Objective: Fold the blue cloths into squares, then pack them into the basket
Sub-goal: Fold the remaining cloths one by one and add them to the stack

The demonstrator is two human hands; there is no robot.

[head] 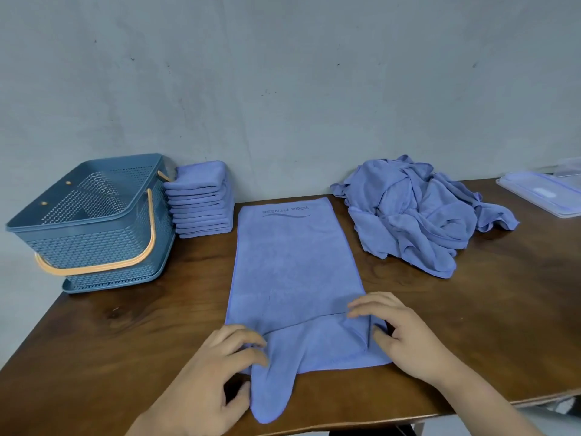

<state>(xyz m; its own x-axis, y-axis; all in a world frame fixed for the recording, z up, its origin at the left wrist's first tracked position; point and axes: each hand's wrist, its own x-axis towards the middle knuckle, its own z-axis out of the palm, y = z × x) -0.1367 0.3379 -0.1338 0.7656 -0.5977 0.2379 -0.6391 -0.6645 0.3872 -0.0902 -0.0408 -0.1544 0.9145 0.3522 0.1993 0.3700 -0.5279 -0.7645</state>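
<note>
A long blue cloth [292, 265] printed "YOGA FITNESS" lies flat down the middle of the wooden table, its near end folded and bunched into a tongue that reaches the front edge. My left hand [210, 376] pinches that near left fold between curled fingers and thumb. My right hand [405, 335] pinches the near right edge, fingers on top and thumb at the side. A stack of several folded blue cloths [201, 206] stands at the back left, beside the blue basket [85, 220] with an orange handle. The basket's visible inside holds no cloth.
A heap of unfolded blue cloths [415, 218] lies at the back right. A clear plastic box lid [540, 196] sits at the far right edge. Bare wooden table [141, 309] shows between the basket and the spread cloth. A grey wall is behind.
</note>
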